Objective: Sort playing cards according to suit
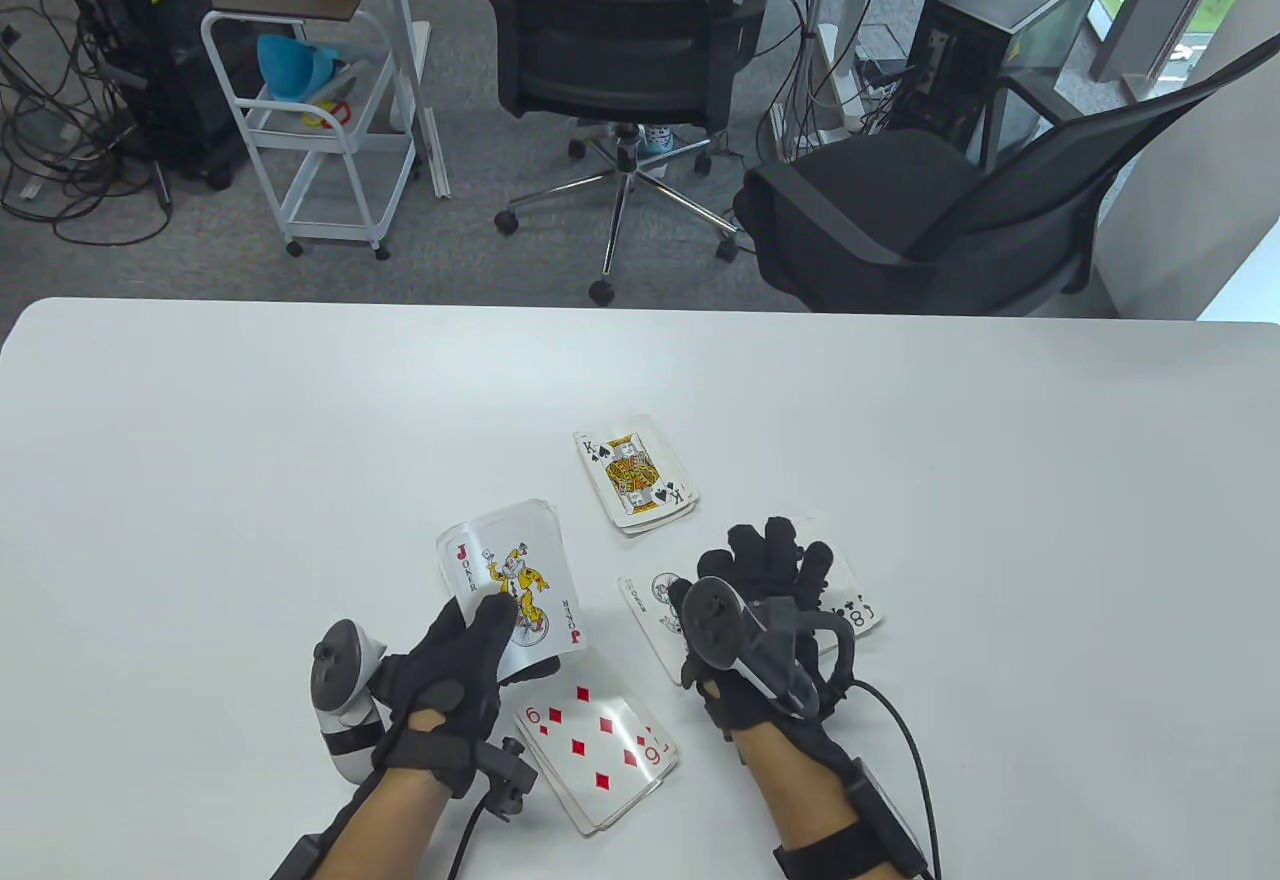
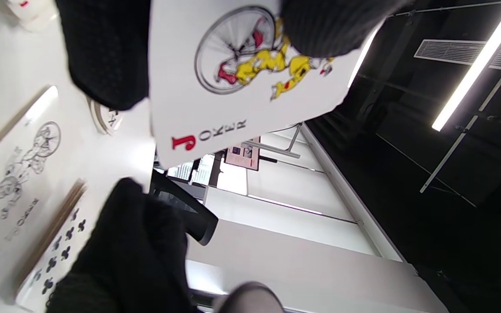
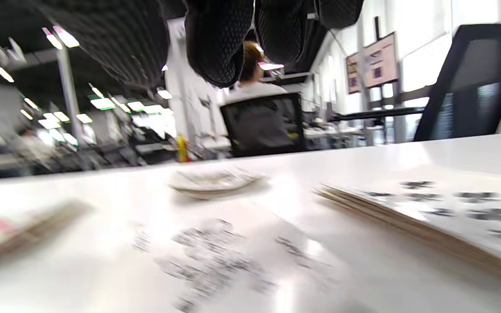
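White table (image 1: pixel 300 440) carried the sorted playing cards. Left hand (image 1: pixel 445 665): fingers curled round a small held stack topped by a colour joker (image 1: pixel 512 585), thumb pressed on its face, raised off the table. Right hand (image 1: pixel 765 600): fingers straight and spread, hovering low over a black-and-white joker (image 1: pixel 652 610) and a clubs pile (image 1: pixel 858 610) under the fingertips. Spades pile (image 1: pixel 635 473), king uppermost, lay beyond the right fingertips. Diamonds pile (image 1: pixel 600 745), nine uppermost, lay between both wrists.
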A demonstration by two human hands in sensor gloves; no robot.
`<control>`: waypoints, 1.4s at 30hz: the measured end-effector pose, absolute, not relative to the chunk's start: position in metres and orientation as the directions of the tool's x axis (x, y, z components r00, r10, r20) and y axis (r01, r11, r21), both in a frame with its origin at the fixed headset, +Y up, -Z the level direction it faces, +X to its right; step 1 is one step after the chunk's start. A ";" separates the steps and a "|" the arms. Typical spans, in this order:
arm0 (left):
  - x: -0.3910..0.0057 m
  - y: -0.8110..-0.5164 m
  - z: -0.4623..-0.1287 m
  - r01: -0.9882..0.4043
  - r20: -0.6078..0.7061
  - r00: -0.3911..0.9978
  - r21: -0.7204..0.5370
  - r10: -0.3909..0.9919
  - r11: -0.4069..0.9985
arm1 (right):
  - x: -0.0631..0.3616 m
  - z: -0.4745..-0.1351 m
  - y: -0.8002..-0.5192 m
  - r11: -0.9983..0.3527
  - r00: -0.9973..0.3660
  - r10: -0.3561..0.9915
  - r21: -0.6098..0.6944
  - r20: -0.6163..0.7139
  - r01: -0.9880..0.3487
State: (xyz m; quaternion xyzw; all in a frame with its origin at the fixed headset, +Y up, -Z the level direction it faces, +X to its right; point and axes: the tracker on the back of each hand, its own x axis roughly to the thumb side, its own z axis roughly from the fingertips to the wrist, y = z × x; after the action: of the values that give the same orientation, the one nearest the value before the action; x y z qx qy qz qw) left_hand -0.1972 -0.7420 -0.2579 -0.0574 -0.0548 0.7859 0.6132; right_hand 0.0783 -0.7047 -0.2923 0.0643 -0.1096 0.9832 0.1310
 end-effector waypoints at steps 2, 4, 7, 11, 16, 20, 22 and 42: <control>-0.195 -0.744 -0.258 -0.959 -0.033 -0.227 -0.165 0.973 -0.230 | 0.077 -0.287 -0.701 -0.879 -0.900 0.365 -0.231 0.238 -0.417; -0.193 -0.746 -0.258 -0.962 -0.039 -0.210 -0.169 0.977 -0.214 | 0.074 -0.281 -0.696 -0.818 -0.846 0.441 -0.254 0.299 -0.516; -0.192 -0.749 -0.259 -0.965 -0.055 -0.187 -0.176 0.981 -0.194 | 0.068 -0.272 -0.691 -0.757 -0.785 0.492 -0.261 0.376 -0.599; -0.190 -0.750 -0.260 -0.965 -0.058 -0.178 -0.184 0.982 -0.186 | 0.055 -0.265 -0.691 -0.753 -0.755 0.502 -0.217 0.422 -0.621; -0.189 -0.748 -0.257 -0.969 -0.026 -0.177 -0.173 0.984 -0.178 | 0.040 -0.259 -0.696 -0.774 -0.748 0.487 -0.173 0.451 -0.608; -0.189 -0.744 -0.256 -0.966 -0.012 -0.182 -0.183 0.983 -0.181 | 0.034 -0.254 -0.696 -0.766 -0.735 0.491 -0.170 0.468 -0.620; -0.189 -0.744 -0.256 -0.966 -0.008 -0.186 -0.182 0.983 -0.184 | 0.032 -0.253 -0.697 -0.752 -0.725 0.502 -0.177 0.472 -0.635; -0.186 -0.753 -0.258 -0.960 -0.038 -0.205 -0.188 0.978 -0.208 | 0.038 -0.253 -0.699 -0.693 -0.700 0.537 -0.227 0.471 -0.684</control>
State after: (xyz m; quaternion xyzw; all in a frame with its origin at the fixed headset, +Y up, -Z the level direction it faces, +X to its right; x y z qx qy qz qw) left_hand -0.1863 -0.7534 -0.2579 -0.0745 -0.0614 0.7738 0.6261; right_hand 0.0382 -0.6991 -0.2529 0.1876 -0.1968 0.9007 0.3389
